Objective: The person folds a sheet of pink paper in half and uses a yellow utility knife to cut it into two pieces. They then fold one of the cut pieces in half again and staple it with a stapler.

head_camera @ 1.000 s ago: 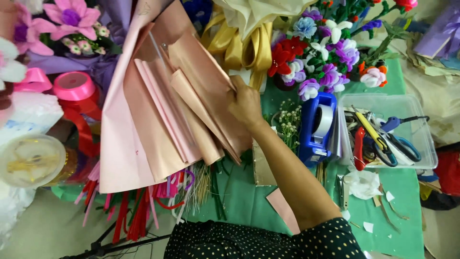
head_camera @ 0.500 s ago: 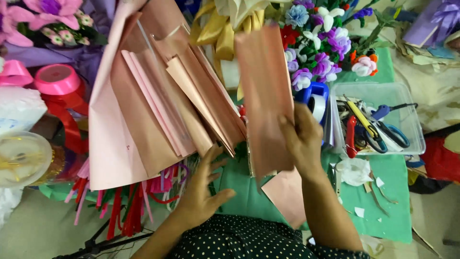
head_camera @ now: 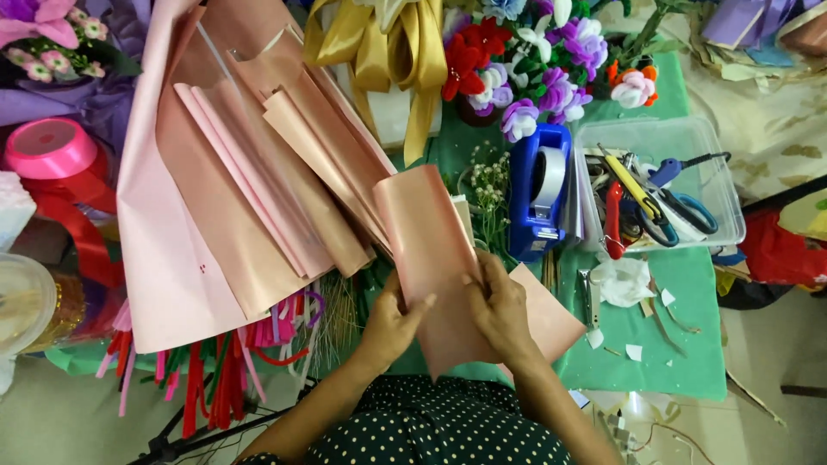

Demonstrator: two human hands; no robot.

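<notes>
Gripping 1 peach paper sheet (head_camera: pixel 431 258) between us, our left hand (head_camera: pixel 389 323) and right hand (head_camera: pixel 500 310) pinch its lower edges beside the blue tape dispenser (head_camera: pixel 538 194).

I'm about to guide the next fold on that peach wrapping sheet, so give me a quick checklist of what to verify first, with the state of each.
1. Left hand on the peach sheet: ok, at its left edge.
2. Right hand on the sheet: ok, fingers on top.
3. Sheet flat: not ok, its top end curls.
4. Sheet apart from the pink paper stack: cannot tell, their edges meet.
5. Tape dispenser beside the right hand: ok.
6. Scissors in the clear bin: ok.
</notes>
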